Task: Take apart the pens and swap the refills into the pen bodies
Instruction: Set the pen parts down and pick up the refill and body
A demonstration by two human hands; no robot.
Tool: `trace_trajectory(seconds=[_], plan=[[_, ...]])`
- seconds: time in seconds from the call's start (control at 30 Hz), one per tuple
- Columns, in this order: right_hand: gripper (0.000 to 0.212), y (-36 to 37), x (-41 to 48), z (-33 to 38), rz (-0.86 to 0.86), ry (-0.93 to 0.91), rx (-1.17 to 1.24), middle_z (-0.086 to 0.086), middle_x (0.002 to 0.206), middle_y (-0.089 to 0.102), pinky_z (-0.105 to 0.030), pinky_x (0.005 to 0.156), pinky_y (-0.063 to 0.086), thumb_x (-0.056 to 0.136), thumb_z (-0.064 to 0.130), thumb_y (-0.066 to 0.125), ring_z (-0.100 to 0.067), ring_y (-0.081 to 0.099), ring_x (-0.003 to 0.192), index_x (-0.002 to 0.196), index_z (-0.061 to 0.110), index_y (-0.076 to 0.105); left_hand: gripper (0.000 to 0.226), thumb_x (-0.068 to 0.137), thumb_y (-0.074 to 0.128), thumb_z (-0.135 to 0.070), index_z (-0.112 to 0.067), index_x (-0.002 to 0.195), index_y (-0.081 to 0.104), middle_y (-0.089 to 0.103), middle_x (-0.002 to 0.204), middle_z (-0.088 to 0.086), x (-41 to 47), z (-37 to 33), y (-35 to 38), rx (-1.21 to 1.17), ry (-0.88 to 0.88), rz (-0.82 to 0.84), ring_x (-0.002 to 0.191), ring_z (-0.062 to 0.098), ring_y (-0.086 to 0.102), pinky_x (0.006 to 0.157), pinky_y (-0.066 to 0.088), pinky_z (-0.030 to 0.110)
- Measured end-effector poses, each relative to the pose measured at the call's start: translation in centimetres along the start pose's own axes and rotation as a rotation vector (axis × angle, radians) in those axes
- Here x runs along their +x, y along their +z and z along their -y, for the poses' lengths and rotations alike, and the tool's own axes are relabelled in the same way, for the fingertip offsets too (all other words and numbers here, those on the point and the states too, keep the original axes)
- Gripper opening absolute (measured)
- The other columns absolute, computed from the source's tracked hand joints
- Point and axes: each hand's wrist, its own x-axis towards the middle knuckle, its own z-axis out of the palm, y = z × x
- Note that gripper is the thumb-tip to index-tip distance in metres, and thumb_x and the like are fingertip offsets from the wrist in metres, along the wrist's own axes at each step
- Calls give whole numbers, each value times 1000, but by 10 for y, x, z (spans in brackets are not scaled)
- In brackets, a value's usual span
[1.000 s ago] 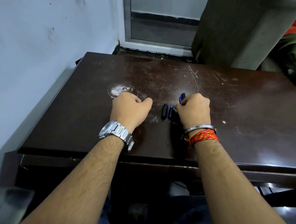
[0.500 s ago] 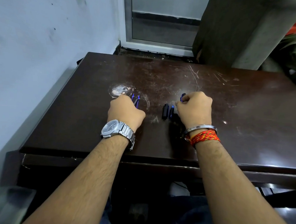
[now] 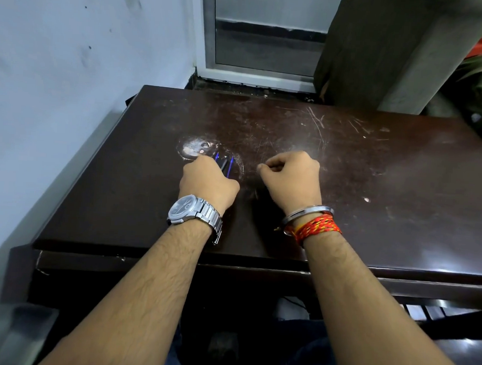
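Two dark pens with blue accents point(image 3: 224, 164) lie side by side on the dark wooden table point(image 3: 374, 167), just right of a pale round stain. My left hand point(image 3: 206, 182), which wears a steel watch, is curled with its fingers on the near ends of these pens. To the right, my right hand point(image 3: 291, 179) is a closed fist with thumb and forefinger pinched together; nothing shows between them. A small dark pen part point(image 3: 257, 194) peeks out at the heel of this hand, and the rest lies hidden beneath it.
A white wall point(image 3: 71, 89) runs close along the table's left edge. A window frame point(image 3: 257, 71) and a grey pillar point(image 3: 394, 51) stand behind the far edge. The tabletop is scratched, with bare surface to the right.
My left hand slid left and uncovered the two pens. My right hand moved left over the small caps, and the blue piece seen in its fingers no longer shows.
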Motion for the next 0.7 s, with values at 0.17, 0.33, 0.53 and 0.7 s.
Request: trace_trajectory(seconds=[0.17, 0.33, 0.53, 0.7], plan=[[30, 10, 0, 3, 145, 136, 276, 10, 48, 62, -11, 46, 38, 82, 40, 74, 3, 54, 46, 60, 20, 73, 24, 73, 68, -26, -5, 63, 62, 62, 59, 5, -1, -4, 1, -178, 168, -62, 56, 20, 58, 45, 41, 27], [17, 16, 2, 2, 201, 228, 579, 0, 53, 67, -30, 56, 46, 82, 21, 75, -8, 56, 45, 71, 9, 77, 19, 73, 70, -26, -10, 63, 68, 62, 53, -4, 1, -3, 4, -289, 282, -29, 51, 8, 60, 43, 41, 10], [21, 7, 8, 3, -109, 155, 669, 6, 56, 66, -28, 60, 52, 86, 25, 72, -5, 56, 55, 67, 15, 75, 38, 78, 46, -36, -7, 63, 65, 66, 57, -3, 1, -5, 7, -418, 226, 96, 59, 11, 58, 57, 44, 32], [17, 3, 6, 9, -236, 53, 746, 16, 54, 60, -16, 52, 41, 92, 24, 68, 3, 46, 49, 80, 14, 75, 29, 90, 45, -20, -19, 67, 62, 56, 53, -10, 5, 1, 15, -387, 308, 211, 60, 22, 59, 60, 48, 33]])
